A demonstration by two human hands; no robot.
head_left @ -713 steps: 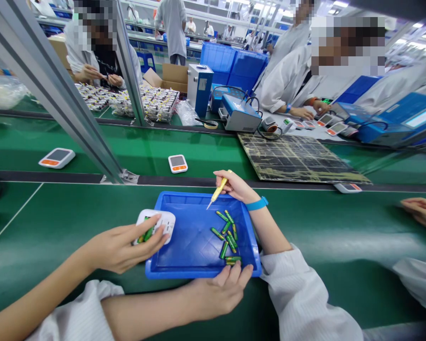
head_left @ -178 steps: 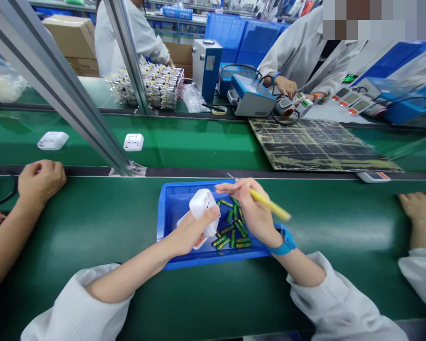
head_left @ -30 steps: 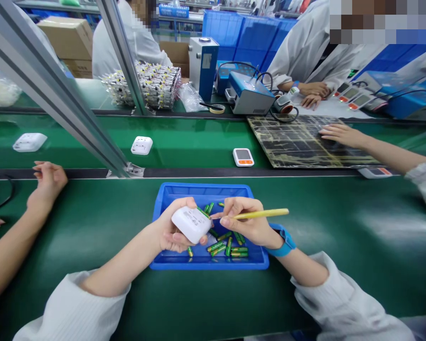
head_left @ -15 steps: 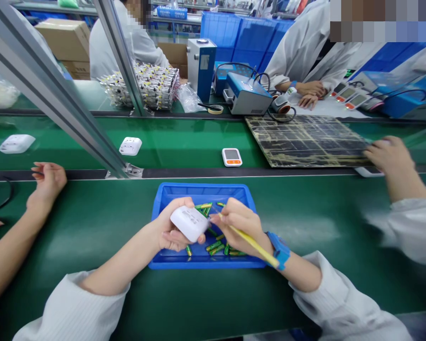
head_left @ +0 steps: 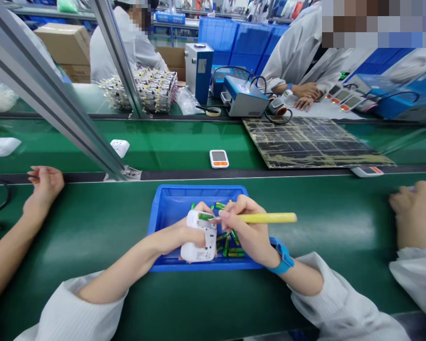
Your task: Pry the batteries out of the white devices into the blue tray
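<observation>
Device (head_left: 199, 254): centre of the frame, held over the blue tray (head_left: 154, 213), white back facing me and slightly tilted.
Shell (head_left: 192, 254): plastic by its look, so I expect it light and stiff, smooth enough to slip if I loosen up; the hidden face may be the more fragile one, so I'd spare it hard pressure.
Edges: the best place to take hold, I judge, with my thumb flat on the back and clear of the bay near the top.
Left fingers (head_left: 194, 236): clamped on the device; my thumb crosses its back from the left, and the others show past its upper edge.
Right fingers (head_left: 244, 206): pinched round the yellow tool (head_left: 275, 218), just right of the device; I cannot tell whether they touch the shell.
Green battery (head_left: 205, 216): at the device's top, above my left thumb and left of my right fingers; rigid and round, likely to roll. The tool's thin tip is at its right end; contact is unclear.
Loose batteries (head_left: 236, 254): mostly in the tray's right half, below my right fingers, ungripped.
Surface (head_left: 184, 303): green, under the tray, filling the lower frame.
</observation>
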